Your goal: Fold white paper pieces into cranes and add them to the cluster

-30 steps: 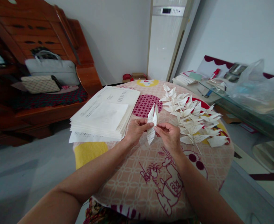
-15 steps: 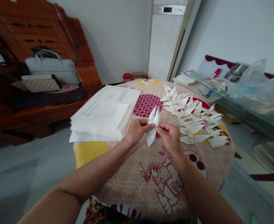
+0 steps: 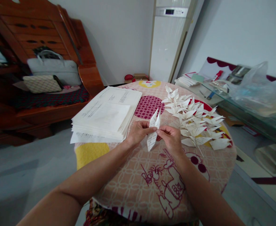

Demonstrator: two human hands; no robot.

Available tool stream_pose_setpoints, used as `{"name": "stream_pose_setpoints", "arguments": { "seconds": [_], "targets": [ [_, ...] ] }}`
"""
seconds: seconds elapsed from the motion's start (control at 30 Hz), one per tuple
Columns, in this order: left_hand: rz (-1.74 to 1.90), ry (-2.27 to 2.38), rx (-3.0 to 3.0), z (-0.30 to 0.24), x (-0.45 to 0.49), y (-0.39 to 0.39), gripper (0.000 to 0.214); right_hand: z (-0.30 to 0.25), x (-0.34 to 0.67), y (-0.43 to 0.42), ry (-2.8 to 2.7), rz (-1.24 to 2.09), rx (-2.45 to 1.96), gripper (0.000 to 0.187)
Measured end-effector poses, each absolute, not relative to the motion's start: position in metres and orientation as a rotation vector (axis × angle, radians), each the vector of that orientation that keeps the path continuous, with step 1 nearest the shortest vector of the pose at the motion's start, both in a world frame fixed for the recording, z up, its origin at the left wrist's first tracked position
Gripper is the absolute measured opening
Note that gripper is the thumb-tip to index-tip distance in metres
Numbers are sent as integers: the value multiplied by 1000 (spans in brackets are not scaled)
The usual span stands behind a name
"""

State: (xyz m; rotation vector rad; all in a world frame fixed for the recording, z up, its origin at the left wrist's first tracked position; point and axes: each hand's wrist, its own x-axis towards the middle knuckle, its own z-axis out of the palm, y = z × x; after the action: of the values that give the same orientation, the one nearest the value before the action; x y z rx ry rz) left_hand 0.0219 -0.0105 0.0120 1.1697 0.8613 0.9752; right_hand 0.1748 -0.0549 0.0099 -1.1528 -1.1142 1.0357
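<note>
A narrow piece of folded paper (image 3: 152,142), white with printed text, is held over the middle of the table. Two pointed tips of it stick up and away from me, and one point faces me. My left hand (image 3: 139,131) pinches its left side between thumb and fingers. On the other side, my right hand (image 3: 171,137) grips the paper's edge with thumb and forefinger. To the right lies a cluster of folded paper cranes (image 3: 192,116). A thick stack of printed paper sheets (image 3: 102,116) lies left of my hands, with a smaller sheet on top.
A patterned cloth covers the round table (image 3: 128,182). Beyond its right edge stands a glass shelf (image 3: 246,110) with a plastic bag (image 3: 253,84) and papers. A wooden bench (image 3: 65,108) with a grey handbag (image 3: 54,70) is at left; a white cabinet unit (image 3: 167,44) stands behind.
The folded paper has tilted slightly, its near point shifting a little left and toward me and its two upper tips spreading slightly. Both hands keep their pinch.
</note>
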Motion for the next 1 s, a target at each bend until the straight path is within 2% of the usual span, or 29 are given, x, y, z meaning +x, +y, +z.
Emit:
{"name": "stream_pose_setpoints", "arguments": {
  "seconds": [0.53, 1.0],
  "targets": [
    [791, 953, 1339, 11, 23, -13, 49, 12, 174, -56, -960, 1151, -1173, 17],
    [777, 981, 1389, 12, 23, -13, 43, 10, 168, -54, -904, 1144, -1136, 24]
  ]
}}
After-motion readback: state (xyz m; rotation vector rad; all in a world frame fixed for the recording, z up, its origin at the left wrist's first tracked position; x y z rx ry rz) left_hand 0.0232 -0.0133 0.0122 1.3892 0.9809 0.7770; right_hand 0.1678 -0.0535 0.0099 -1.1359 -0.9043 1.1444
